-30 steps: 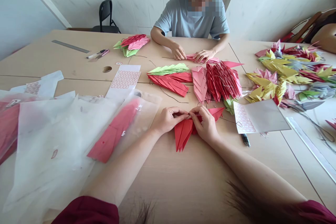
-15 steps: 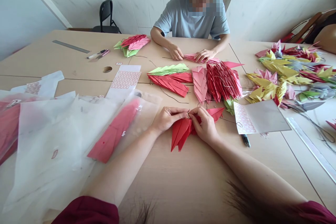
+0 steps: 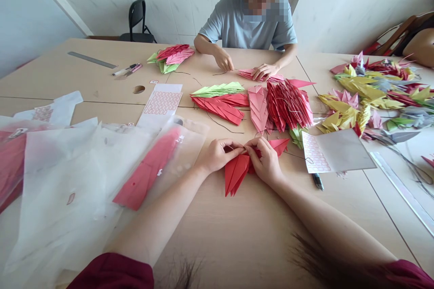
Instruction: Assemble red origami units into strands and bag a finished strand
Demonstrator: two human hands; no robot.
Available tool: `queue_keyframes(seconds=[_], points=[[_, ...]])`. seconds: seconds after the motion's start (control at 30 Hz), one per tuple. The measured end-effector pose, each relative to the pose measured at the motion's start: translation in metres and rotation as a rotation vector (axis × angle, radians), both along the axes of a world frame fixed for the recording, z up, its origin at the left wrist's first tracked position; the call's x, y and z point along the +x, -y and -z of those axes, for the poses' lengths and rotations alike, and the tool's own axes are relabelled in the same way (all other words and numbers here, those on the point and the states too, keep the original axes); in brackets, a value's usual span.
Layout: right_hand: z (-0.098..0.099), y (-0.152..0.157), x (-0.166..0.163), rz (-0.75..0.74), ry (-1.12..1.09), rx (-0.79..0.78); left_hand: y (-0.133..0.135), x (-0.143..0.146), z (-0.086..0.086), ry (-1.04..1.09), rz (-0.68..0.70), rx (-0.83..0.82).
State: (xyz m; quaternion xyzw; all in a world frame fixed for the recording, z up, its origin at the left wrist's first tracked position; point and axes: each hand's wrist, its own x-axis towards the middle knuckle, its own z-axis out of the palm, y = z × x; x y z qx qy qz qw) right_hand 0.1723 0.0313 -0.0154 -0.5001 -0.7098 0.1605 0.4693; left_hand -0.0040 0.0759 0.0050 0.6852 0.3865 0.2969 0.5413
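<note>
A red folded-paper piece (image 3: 236, 174) with pointed petals hangs beneath my two hands, one more red point sticking out to the right. My left hand (image 3: 219, 156) pinches at its top edge, thumb against forefinger. Right beside it, my right hand (image 3: 264, 158) is closed on the same paper piece, and the fingertips of both hands meet. What exactly lies between the fingertips is too small to make out. Just beyond lie a bundle of red folded paper (image 3: 286, 106), a pink folded strip (image 3: 257, 106), and red (image 3: 220, 108) and green strips (image 3: 219, 89) with dark thread.
Plastic bags (image 3: 71, 189) with red paper cover the left side. A printed card (image 3: 339, 151), pen (image 3: 318, 181) and clear ruler (image 3: 403, 192) lie right, below yellow and pink paper flowers (image 3: 362, 90). Across the table a co-worker (image 3: 249, 27) handles pink folded paper.
My left fingers have shifted slightly at the top of the red paper piece, and its petals have swung a little right. The co-worker's hand on the left side has moved off the pink paper.
</note>
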Motion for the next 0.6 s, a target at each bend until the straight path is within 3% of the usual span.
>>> queue_keyframes(seconds=[0.33, 0.6], points=[[-0.0044, 0.0009, 0.0001, -0.04, -0.072, -0.077, -0.0014, -0.0021, 0.0024, 0.11, -0.023, -0.067], [-0.0024, 0.0002, -0.0006, 0.006, -0.045, -0.071, -0.001, -0.0011, 0.0016, 0.065, -0.065, -0.034]])
